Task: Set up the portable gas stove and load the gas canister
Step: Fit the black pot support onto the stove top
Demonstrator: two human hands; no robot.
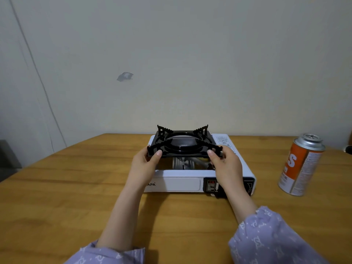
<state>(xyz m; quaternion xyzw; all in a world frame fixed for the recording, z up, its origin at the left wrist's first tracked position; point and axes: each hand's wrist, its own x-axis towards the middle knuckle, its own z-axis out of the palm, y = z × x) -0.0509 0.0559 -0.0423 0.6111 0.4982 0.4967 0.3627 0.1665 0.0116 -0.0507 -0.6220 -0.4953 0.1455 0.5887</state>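
A white portable gas stove sits on the wooden table, its front panel facing me. Above it I hold the black pan support, prongs pointing up, its near edge lifted off the stove body. My left hand grips the support's near left corner, and my right hand grips the near right corner. Under the raised support the burner shows in the open well. An orange and silver gas canister stands upright on the table, to the right of the stove and apart from it.
A pale wall rises just behind the table's far edge. At the right edge of view a dark rounded object sits partly out of frame. A grey surface lies left of the table.
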